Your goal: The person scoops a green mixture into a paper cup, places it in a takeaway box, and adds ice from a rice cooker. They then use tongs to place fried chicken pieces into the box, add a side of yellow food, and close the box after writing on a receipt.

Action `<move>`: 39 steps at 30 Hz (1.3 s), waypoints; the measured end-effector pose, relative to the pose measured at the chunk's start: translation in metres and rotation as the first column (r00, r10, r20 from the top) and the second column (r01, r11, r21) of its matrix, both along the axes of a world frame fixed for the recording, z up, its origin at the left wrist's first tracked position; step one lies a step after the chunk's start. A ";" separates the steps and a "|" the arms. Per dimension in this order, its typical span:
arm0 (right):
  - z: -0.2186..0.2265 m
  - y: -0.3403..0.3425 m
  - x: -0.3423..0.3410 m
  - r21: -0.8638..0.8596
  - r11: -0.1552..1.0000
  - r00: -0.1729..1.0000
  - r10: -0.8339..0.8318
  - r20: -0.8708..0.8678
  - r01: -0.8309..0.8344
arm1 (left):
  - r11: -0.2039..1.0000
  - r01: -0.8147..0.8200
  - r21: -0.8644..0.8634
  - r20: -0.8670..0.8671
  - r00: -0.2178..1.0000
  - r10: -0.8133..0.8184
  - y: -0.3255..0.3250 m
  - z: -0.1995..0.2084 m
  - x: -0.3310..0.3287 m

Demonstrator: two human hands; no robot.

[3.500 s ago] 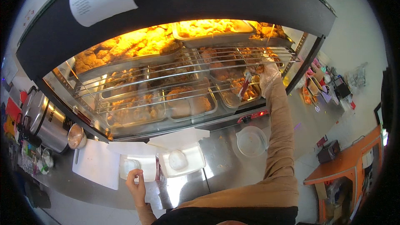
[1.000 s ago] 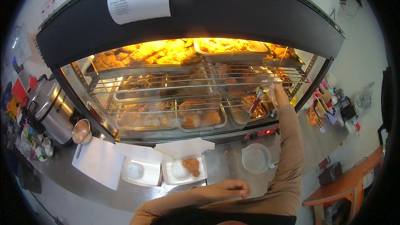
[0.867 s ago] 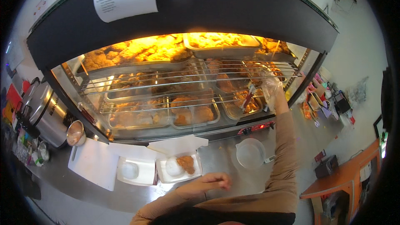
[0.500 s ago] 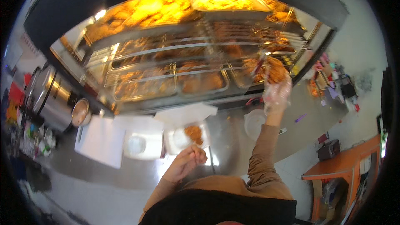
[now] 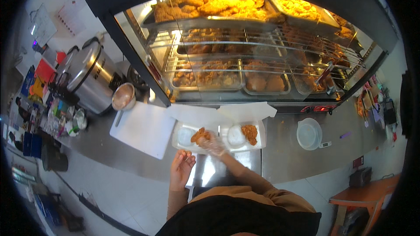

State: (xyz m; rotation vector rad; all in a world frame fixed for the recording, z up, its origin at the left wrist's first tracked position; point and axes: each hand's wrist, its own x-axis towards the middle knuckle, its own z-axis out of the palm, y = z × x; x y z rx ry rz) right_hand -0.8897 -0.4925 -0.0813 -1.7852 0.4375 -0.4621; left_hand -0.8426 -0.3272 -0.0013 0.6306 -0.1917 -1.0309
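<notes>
My right hand (image 5: 212, 144), in a clear plastic glove, grips a piece of fried chicken (image 5: 200, 136) in the left white takeaway box (image 5: 179, 146). Beside that piece sits a rounded white item (image 5: 186, 136), perhaps wrapped rice. The right takeaway box (image 5: 261, 142) holds a similar white mound (image 5: 236, 136) and another fried chicken piece (image 5: 250, 134). Both lids stand folded back toward the cabinet. Just in front of the left box, my bare left hand (image 5: 181, 168) is raised, fingers loosely curled and apart, with nothing visible in it.
A glass warming cabinet (image 5: 245, 100) with trays of fried chicken spans the back. Left of the boxes lie a white cutting board (image 5: 144, 129), a small bowl (image 5: 124, 96) and a steel cooker (image 5: 94, 81). A clear plastic tub (image 5: 309, 133) stands on the counter at right.
My right hand has come from the cabinet's right side down and left to the left box, carrying the chicken piece. My left hand's fingers have loosened. The whole view has shifted.
</notes>
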 end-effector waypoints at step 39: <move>-0.008 0.039 0.038 -0.697 0.715 0.631 -0.567 -0.530 0.057 | 0.942 -0.034 0.333 0.934 0.152 -0.324 0.019 -0.027 0.104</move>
